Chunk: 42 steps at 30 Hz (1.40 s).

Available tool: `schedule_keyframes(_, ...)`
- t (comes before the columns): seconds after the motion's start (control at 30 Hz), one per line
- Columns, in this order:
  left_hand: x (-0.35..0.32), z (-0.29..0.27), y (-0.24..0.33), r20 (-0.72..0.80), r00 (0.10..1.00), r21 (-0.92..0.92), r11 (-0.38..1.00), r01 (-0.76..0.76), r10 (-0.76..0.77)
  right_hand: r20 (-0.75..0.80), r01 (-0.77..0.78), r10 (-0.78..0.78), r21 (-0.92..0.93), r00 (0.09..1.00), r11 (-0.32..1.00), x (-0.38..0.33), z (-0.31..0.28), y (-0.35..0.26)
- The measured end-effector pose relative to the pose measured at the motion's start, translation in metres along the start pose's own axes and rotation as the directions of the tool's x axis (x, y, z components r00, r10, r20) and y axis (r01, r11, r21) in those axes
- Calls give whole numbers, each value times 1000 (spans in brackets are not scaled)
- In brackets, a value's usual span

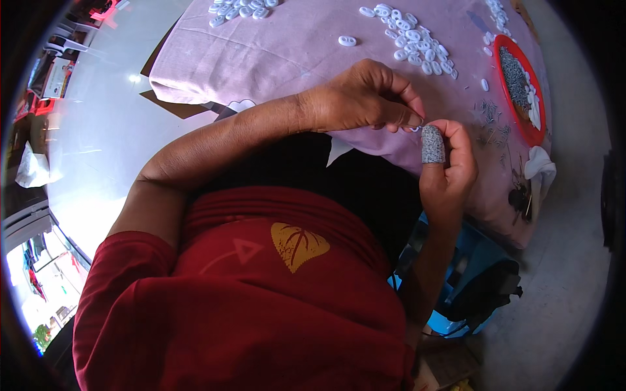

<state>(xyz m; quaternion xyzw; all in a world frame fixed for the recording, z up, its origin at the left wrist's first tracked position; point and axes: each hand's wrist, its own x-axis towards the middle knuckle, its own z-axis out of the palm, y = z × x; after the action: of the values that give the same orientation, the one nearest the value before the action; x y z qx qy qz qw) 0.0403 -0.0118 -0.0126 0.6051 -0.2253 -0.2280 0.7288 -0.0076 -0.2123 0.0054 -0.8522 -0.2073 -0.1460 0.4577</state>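
Observation:
My left hand (368, 98) reaches across from the left, with thumb and forefinger pinched at the near edge of the cloth-covered table. Its fingertips meet those of my right hand (452, 153), whose thumb wears a grey speckled finger sleeve (432, 144). Between the two pinches shows a bit of a small white piece (415, 129), mostly covered by the fingers; its full shape is hidden. Just beyond the hands lies a loose pile of white oval plastic pieces (417, 45), each with slots in its face. One such oval piece (347, 41) sits apart, left of the pile.
A red tray (499, 72) at the right holds many small grey metal pins and some white parts. Loose pins (492, 117) are scattered beside it on the pink cloth (261, 52). A white rag (540, 166) lies at the table's right edge. A blue-and-black object (469, 274) stands below.

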Motion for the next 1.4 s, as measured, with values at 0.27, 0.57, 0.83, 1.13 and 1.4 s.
schedule_keyframes(0.27,-2,5,-1,-65,998,-82,997,-2,-4,-92,-26,29,36,995,999,-3,17,2)
schedule_keyframes(0.57,-2,5,-4,-103,995,-132,991,-18,4,-87,-130,138,85,987,988,-2,22,-1)
schedule_keyframes(0.83,3,1,-4,-101,994,-183,983,12,-31,-24,-183,192,199,981,963,7,12,-7)
schedule_keyframes(1.13,4,-3,-5,-76,997,-160,987,19,-31,29,41,-40,-49,999,998,9,0,-1)
schedule_keyframes(1.4,3,-3,-2,-59,998,-94,996,-2,-3,77,72,-65,-100,995,992,14,-2,-2)
